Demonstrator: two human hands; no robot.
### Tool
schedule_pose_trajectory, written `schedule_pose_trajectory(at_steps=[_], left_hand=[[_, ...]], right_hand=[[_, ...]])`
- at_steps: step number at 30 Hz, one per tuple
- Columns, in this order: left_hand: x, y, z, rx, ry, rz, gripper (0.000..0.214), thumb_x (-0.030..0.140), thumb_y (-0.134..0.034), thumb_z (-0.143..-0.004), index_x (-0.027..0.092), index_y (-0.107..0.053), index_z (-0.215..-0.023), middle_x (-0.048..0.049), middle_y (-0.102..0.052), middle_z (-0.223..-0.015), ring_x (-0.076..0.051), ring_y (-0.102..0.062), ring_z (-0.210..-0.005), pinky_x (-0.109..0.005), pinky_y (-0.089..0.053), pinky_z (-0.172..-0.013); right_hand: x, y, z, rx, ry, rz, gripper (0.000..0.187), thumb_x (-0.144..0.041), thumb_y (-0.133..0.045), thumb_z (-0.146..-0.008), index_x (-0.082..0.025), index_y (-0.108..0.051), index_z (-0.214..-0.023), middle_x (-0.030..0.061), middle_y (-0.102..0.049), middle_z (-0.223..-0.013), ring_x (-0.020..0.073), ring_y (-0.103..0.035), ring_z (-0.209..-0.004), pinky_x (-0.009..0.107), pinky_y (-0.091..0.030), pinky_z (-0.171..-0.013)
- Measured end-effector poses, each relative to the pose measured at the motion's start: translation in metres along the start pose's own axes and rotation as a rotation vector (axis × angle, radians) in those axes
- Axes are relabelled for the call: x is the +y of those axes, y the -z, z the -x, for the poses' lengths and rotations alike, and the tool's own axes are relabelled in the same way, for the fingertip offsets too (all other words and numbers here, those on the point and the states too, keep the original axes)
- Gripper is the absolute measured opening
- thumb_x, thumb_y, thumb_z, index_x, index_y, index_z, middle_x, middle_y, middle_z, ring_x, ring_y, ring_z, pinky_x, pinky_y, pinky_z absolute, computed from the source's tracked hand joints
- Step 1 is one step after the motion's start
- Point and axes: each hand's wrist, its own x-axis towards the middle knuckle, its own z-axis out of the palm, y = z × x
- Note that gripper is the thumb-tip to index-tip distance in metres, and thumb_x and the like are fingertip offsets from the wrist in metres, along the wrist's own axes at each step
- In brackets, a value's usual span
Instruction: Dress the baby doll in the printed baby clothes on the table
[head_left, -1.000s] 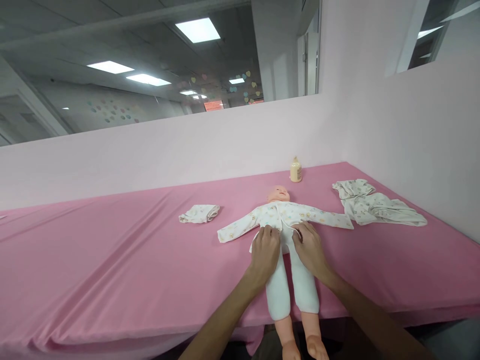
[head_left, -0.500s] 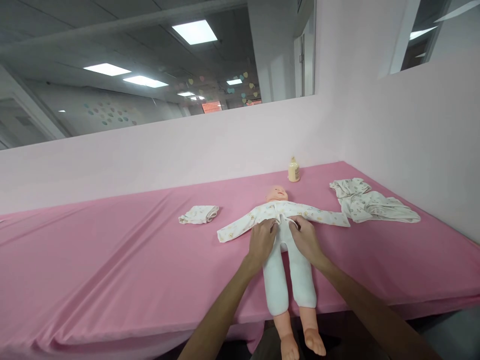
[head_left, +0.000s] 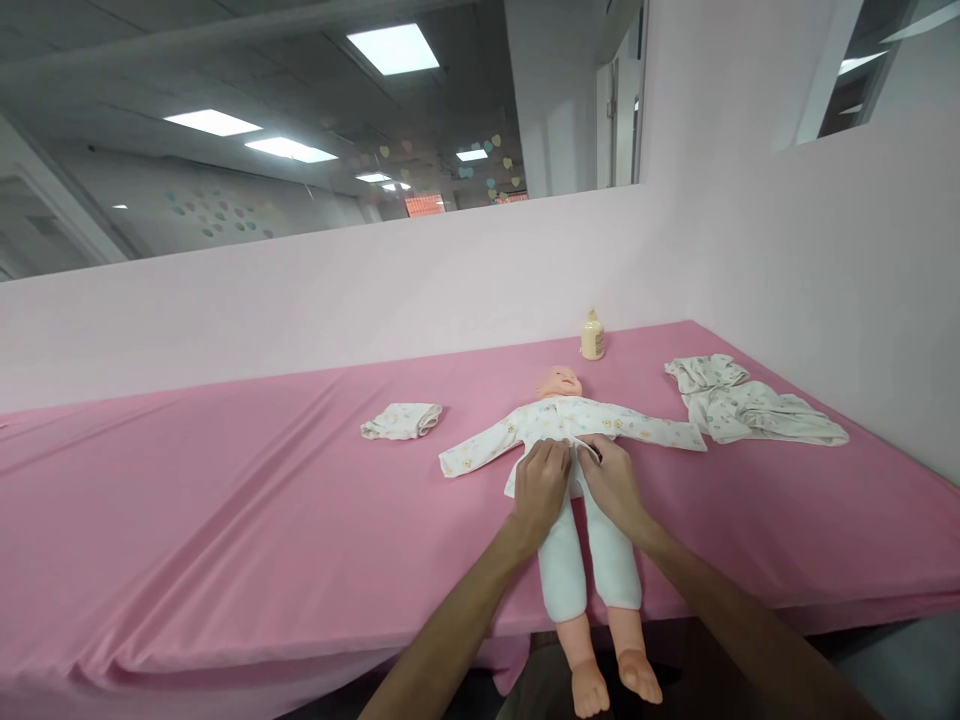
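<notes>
A baby doll (head_left: 559,383) lies on its back on the pink-covered table (head_left: 225,500), head away from me, legs hanging over the near edge. It wears a white printed top (head_left: 600,425) with sleeves spread sideways and white trousers (head_left: 589,560). My left hand (head_left: 540,485) and my right hand (head_left: 611,480) sit side by side at the doll's belly. Their fingers are curled and pinch the two front edges of the top, which meet at the middle.
A small folded white cloth (head_left: 401,420) lies left of the doll. A crumpled printed garment (head_left: 750,410) lies at the right near the pink wall. A small cream bottle (head_left: 592,337) stands behind the doll's head. The table's near edge runs under the doll's knees.
My hands have drawn closer together at the doll's belly, and the front edges of the top now meet at the middle. The view has shifted slightly.
</notes>
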Motion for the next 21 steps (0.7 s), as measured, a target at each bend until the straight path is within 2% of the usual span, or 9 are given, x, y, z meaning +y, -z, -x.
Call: schedule_pose_trajectory(at_steps=[6, 11, 15, 18, 21], left_hand=[[0.002, 0.001, 0.002, 0.041, -0.098, -0.102, 0.017, 0.011, -0.046, -0.094, 0.014, -0.060, -0.101, -0.0040, -0.063, -0.077, -0.017, -0.056, -0.069, -0.029, -0.039, -0.059], [0.006, 0.004, 0.002, -0.024, -0.125, -0.086, 0.018, 0.009, -0.043, -0.094, 0.015, -0.059, -0.091, -0.0046, -0.063, -0.079, -0.018, -0.056, -0.071, -0.030, -0.040, -0.062], [0.005, 0.002, 0.004, -0.025, -0.122, -0.024, 0.020, 0.006, -0.041, -0.093, 0.015, -0.057, -0.089, -0.0053, -0.063, -0.079, -0.019, -0.056, -0.073, -0.030, -0.041, -0.062], [0.004, 0.000, 0.005, -0.023, -0.082, 0.052, 0.020, 0.007, -0.041, -0.093, 0.015, -0.059, -0.088, -0.0054, -0.063, -0.077, -0.019, -0.055, -0.073, -0.030, -0.041, -0.062], [0.006, 0.003, 0.003, -0.086, 0.079, 0.219, 0.020, 0.013, -0.042, -0.094, 0.017, -0.062, -0.090, -0.0049, -0.065, -0.081, -0.019, -0.056, -0.076, -0.030, -0.042, -0.066]], right_hand=[[-0.004, 0.006, 0.011, -0.044, 0.039, -0.003, 0.026, -0.033, -0.045, -0.087, -0.019, -0.067, -0.087, 0.0048, -0.069, -0.086, 0.0207, -0.059, -0.077, 0.033, -0.044, -0.072], [0.002, 0.007, 0.010, -0.019, 0.056, 0.020, 0.023, -0.035, -0.047, -0.088, -0.019, -0.061, -0.079, 0.0053, -0.066, -0.084, 0.0211, -0.058, -0.079, 0.035, -0.044, -0.074], [0.006, 0.006, 0.010, 0.004, 0.138, 0.011, 0.021, -0.033, -0.047, -0.088, -0.020, -0.059, -0.079, 0.0075, -0.063, -0.096, 0.0217, -0.058, -0.091, 0.036, -0.046, -0.082], [0.007, 0.006, 0.011, -0.014, 0.168, -0.010, 0.023, -0.032, -0.045, -0.090, -0.020, -0.060, -0.077, 0.0076, -0.064, -0.101, 0.0213, -0.059, -0.096, 0.036, -0.046, -0.086], [0.008, 0.006, 0.010, -0.024, 0.180, -0.006, 0.024, -0.031, -0.046, -0.090, -0.021, -0.061, -0.074, 0.0071, -0.067, -0.101, 0.0212, -0.060, -0.096, 0.037, -0.046, -0.087]])
